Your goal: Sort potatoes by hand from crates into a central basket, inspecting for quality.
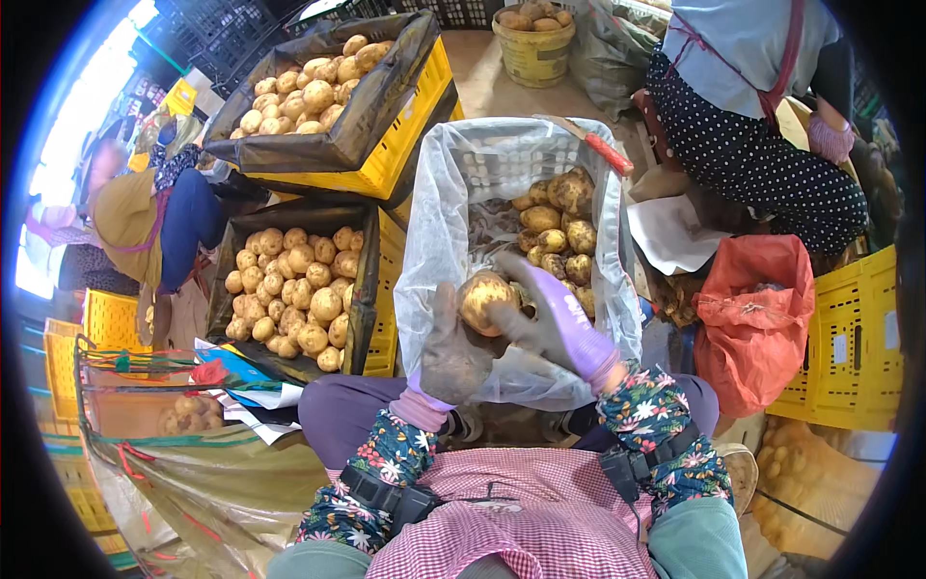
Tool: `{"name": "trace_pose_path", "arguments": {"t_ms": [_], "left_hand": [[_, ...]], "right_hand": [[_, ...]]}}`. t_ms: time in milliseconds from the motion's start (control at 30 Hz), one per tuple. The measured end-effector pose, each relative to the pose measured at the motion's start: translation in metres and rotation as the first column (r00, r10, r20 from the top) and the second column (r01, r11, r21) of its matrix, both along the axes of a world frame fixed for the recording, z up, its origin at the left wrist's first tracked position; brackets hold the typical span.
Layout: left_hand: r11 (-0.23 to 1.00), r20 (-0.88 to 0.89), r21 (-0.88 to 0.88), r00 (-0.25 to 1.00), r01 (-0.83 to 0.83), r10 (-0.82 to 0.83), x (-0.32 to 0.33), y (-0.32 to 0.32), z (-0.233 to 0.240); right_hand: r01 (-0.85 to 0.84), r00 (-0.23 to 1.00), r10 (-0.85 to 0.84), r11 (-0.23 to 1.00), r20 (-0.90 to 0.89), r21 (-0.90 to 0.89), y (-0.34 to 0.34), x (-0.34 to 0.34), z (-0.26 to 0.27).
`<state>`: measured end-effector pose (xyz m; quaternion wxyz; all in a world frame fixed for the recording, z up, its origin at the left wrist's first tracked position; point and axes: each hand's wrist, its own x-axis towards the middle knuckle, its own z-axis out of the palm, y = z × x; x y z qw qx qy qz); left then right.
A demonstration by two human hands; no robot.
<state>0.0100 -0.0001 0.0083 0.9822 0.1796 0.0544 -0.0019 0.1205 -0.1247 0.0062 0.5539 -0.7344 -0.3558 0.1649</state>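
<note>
A large potato (486, 302) with dark soil patches is between my two gloved hands, above a crate lined with clear plastic (434, 217). My left hand (454, 358), in a soiled grey-and-purple glove, supports its left side with the fingers pointing away from me. On the other side, my right hand (553, 318) wraps the potato's right edge, one dark fingertip lying across its front. Inside the crate, several soiled potatoes (568, 224) are heaped along the right wall. A red-handled knife (604, 150) rests across the crate's far right corner.
To the left, a dark-lined crate (369, 289) holds pale potatoes; another yellow crate (405, 108) of potatoes stands behind it. A yellow bucket (534, 58) is at the back. A red sack (752, 340) sits at right. Co-workers (759, 145) (130, 217) sit on both sides.
</note>
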Motion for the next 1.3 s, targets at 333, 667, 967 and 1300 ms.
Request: {"name": "trace_pose_path", "arguments": {"t_ms": [333, 667, 967, 1300], "left_hand": [[0.982, -0.305, 0.135, 0.938, -0.130, 0.166, 0.006, -0.005, -0.011], [-0.002, 0.151, 0.988, 0.962, -0.155, 0.226, -0.012, -0.004, -0.015], [0.993, -0.293, 0.016, 0.949, -0.113, 0.113, 0.000, -0.002, -0.028], [0.976, -0.213, -0.217, 0.974, 0.035, -0.083, -0.004, 0.004, -0.012]], "right_hand": [[0.019, 0.933, 0.013, 0.996, 0.358, -0.085, 0.003, -0.007, 0.015], [0.092, 0.901, -0.050, 0.993, 0.430, -0.076, -0.001, -0.013, -0.004], [0.082, 0.969, -0.074, 0.996, -0.236, 0.024, -0.008, 0.007, -0.018], [0.033, 0.993, -0.028, 0.999, 0.114, -0.043, -0.006, 0.000, -0.029]]}}
